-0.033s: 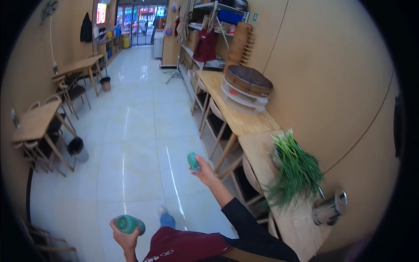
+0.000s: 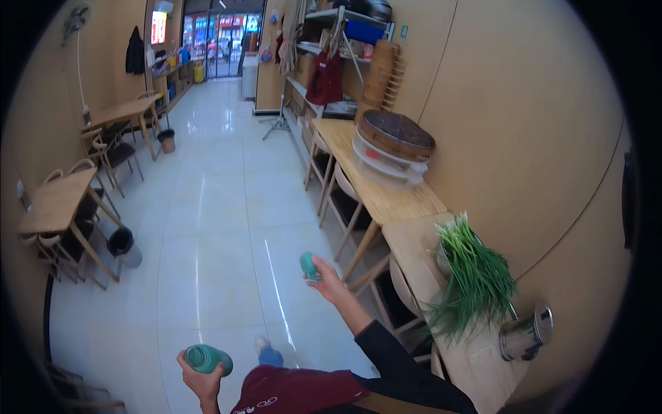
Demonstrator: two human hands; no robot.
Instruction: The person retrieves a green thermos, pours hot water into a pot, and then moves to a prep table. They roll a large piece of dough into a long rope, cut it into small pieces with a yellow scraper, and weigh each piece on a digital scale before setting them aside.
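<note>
Closest to you, your left hand (image 2: 200,378) has its fingers clamped around a green bottle (image 2: 215,360), low over the floor, beside your dark red apron (image 2: 303,388); its ringed end faces up toward you, though whether that is an open mouth is hard to tell. Farther out, your right hand (image 2: 329,281) pinches a small green piece (image 2: 308,263), probably the bottle's cap, between its fingers, well apart from the bottle. The step in hand looks like holding the two parts separately; any move from here calls for a firm, level left grip, in case the bottle is open, and a secure pinch on the right. To your right, the table (image 2: 409,241) carries a steel canister (image 2: 522,336) and, past it, a loose heap of green onions (image 2: 476,272), so your right elbow needs room there. Beyond stand a bamboo steamer (image 2: 394,134) and the metal shelving (image 2: 324,12).
</note>
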